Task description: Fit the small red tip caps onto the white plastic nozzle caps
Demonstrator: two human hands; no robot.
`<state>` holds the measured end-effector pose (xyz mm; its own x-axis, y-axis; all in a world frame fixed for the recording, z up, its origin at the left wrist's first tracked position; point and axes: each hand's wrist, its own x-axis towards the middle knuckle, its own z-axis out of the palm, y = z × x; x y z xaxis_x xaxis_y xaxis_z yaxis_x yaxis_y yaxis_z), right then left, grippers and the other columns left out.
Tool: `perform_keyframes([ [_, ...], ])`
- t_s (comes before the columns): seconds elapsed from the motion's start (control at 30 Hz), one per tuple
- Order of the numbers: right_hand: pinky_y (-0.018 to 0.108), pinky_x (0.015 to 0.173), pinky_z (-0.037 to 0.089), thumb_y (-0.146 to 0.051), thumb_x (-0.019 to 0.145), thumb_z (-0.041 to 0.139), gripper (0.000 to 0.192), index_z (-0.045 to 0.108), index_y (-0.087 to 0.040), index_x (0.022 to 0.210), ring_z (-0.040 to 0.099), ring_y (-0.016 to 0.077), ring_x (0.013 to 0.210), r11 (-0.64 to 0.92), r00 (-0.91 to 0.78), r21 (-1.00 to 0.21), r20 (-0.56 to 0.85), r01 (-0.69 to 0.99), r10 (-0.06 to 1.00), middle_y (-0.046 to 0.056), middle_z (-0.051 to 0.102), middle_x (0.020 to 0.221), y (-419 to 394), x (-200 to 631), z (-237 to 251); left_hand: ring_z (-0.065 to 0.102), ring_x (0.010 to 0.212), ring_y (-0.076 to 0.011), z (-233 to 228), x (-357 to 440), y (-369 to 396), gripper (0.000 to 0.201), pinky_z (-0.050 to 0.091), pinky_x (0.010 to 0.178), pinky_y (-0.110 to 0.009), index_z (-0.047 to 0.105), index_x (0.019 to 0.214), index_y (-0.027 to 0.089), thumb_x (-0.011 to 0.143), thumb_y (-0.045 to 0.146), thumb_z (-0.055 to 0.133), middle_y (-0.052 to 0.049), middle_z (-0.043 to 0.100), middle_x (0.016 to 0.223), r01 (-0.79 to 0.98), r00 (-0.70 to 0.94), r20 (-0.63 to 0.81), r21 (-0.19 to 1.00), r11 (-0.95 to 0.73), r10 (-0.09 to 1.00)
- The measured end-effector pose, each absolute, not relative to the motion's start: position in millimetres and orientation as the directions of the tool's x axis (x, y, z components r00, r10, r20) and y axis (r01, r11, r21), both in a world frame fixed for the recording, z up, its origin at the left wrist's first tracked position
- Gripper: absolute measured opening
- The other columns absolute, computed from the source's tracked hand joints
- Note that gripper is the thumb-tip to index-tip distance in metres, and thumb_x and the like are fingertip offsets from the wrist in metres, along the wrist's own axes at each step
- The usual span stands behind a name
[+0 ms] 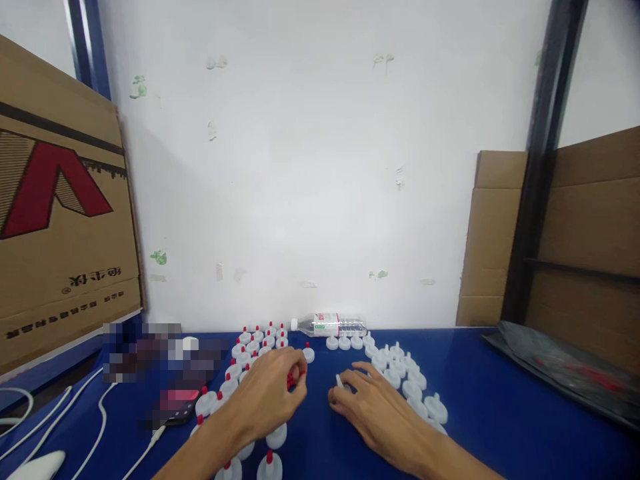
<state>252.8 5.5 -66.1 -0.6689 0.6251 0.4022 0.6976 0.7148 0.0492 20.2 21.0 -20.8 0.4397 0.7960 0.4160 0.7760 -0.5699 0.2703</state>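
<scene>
My left hand (273, 383) is curled closed around several small red tips (291, 379), which show between the thumb and fingers. Under and beside it stand rows of round white nozzle caps with red tips, one of them a red-tipped cap (270, 467) near the front. My right hand (367, 403) pinches a white nozzle cap, whose pale spout (339, 381) pokes up between the fingers; its base is hidden by the hand. Behind that hand lies a group of white caps without red tips, such as a bare-spouted cap (436, 408).
A clear plastic bottle (327, 325) lies against the wall at the back of the blue table (500, 413). To the left are a phone (180, 413), white cables (103, 417) and a large cardboard box (65, 200). A dark plastic bag (560, 373) rests at the right.
</scene>
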Motion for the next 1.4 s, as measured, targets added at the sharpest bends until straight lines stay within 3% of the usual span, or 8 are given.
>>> perform_keyframes([
  [0.1,0.032,0.082,0.047,-0.019,0.102,0.051,0.014,0.062,-0.026,0.105,0.063,0.0208,0.091,0.742,-0.697,0.061,0.402,0.668,0.594,0.004,0.064,0.109,0,252,-63,0.065,0.07,-0.017,-22,28,17,0.019,0.044,0.069,-0.026,0.072,0.088,0.023,0.084,0.017,0.055,0.0,0.074,0.081,0.706,0.451,0.424,0.369,-0.605,0.785],
  [0.3,0.026,0.078,0.047,-0.016,0.102,0.051,0.016,0.062,-0.025,0.11,0.061,0.0184,0.095,0.788,-0.707,-0.052,0.41,0.613,0.577,0.005,0.061,0.113,-6,251,-62,0.063,0.041,-0.0126,-18,32,14,0.026,0.04,0.046,-0.02,0.073,0.093,0.019,0.093,0.038,0.055,0.001,0.073,0.067,0.581,0.46,0.189,0.675,-0.455,0.867],
  [0.47,0.028,0.081,0.05,-0.014,0.103,0.045,0.021,0.059,-0.024,0.114,0.059,0.0191,0.099,0.799,-0.662,-0.129,0.491,0.587,0.566,0.009,0.059,0.117,-3,253,-64,0.068,0.045,-0.0142,-21,32,16,0.027,0.042,0.047,-0.02,0.074,0.091,0.017,0.091,0.04,0.06,-0.002,0.078,0.079,0.507,0.475,0.177,0.745,-0.433,0.862],
  [0.67,0.031,0.086,0.05,0.003,0.089,0.045,0.035,0.056,-0.023,0.109,0.058,0.0196,0.101,0.802,-0.655,-0.159,0.497,0.576,0.569,0.007,0.058,0.115,-4,253,-63,0.066,0.043,-0.012,-29,36,17,0.026,0.039,0.046,-0.019,0.07,0.093,0.017,0.093,0.041,0.058,-0.002,0.077,0.079,0.424,0.444,0.212,0.806,-0.412,0.871],
  [1.03,0.032,0.086,0.052,0.0,0.092,0.042,0.032,0.054,-0.023,0.111,0.058,0.0214,0.103,0.83,-0.643,-0.146,0.565,0.538,0.516,0.01,0.058,0.118,-6,249,-62,0.066,0.045,-0.0149,-34,39,18,0.036,0.04,0.046,-0.021,0.068,0.093,0.015,0.089,0.05,0.065,-0.005,0.074,0.078,0.157,0.408,0.283,0.915,-0.372,0.868],
  [1.23,0.031,0.086,0.051,0.009,0.075,0.043,0.049,0.056,-0.022,0.11,0.056,0.0213,0.102,0.817,-0.672,-0.074,0.529,0.572,0.519,0.009,0.058,0.118,-3,253,-67,0.066,0.049,-0.0134,-32,36,17,0.027,0.043,0.051,-0.021,0.071,0.095,0.017,0.094,0.041,0.06,-0.001,0.073,0.076,0.33,0.472,0.259,0.835,-0.441,0.843],
  [1.3,0.031,0.086,0.05,0.012,0.065,0.043,0.057,0.055,-0.022,0.11,0.055,0.0215,0.104,0.808,-0.688,-0.043,0.5,0.587,0.526,0.01,0.056,0.119,-3,255,-68,0.065,0.052,-0.0128,-34,34,19,0.026,0.044,0.057,-0.021,0.072,0.093,0.019,0.099,0.037,0.054,0.002,0.069,0.068,0.466,0.508,0.296,0.695,-0.547,0.809],
  [1.4,0.03,0.087,0.049,0.011,0.06,0.042,0.059,0.055,-0.021,0.108,0.054,0.0215,0.105,0.794,-0.701,-0.007,0.465,0.607,0.54,0.009,0.055,0.118,-3,254,-69,0.065,0.064,-0.0144,-39,32,21,0.032,0.04,0.063,-0.023,0.071,0.092,0.022,0.104,0.025,0.041,0.0,0.07,0.075,0.604,0.611,0.403,0.318,-0.731,0.681],
])
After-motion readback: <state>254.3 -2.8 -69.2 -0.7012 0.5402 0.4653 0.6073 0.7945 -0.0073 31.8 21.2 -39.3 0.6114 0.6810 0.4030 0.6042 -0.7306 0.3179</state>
